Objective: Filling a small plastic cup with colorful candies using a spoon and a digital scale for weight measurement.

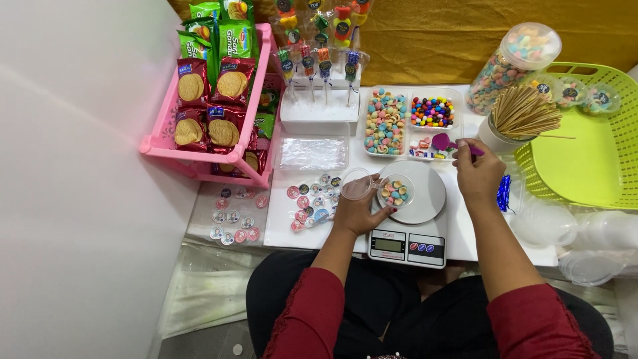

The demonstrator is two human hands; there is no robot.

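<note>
One small round clear plastic cup [397,191] sits on the round white platter of your digital kitchen scale [420,211], part-filled with pastel ring-shaped candies. Your left hand [361,207] lies just beside it on the left, fingers curled, the fingertips touching the cup's rim; the same hand pinches a clear round plastic lid [357,183] held up and tilted at the cup's left edge. Your right hand [477,174] is on the other side of the platter, up and to the right of the cup and apart from it, closed around the handle of a purple plastic scoop [444,141]. The scoop's bowl points left and hovers over the lower right compartment of a clear divided tray [411,122], which holds pastel rings on the left and dark multicoloured chocolate buttons at upper right.

Left of the scale, small round stickers [309,201] are scattered on the white table [475,247]. Behind them lies a shallow clear rectangular container [312,153], then a white block stand of wrapped lollipops [318,66]. Far left, a pink plastic rack [214,143] carries red and green biscuit packets. Right of the tray stands a white cup of wooden skewers [524,113], a tall clear jar of pastel candies [512,66] leaning behind it, and a lime-green plastic basket [588,153]. Stacked clear cups [585,233] lie at the table's right edge.
</note>
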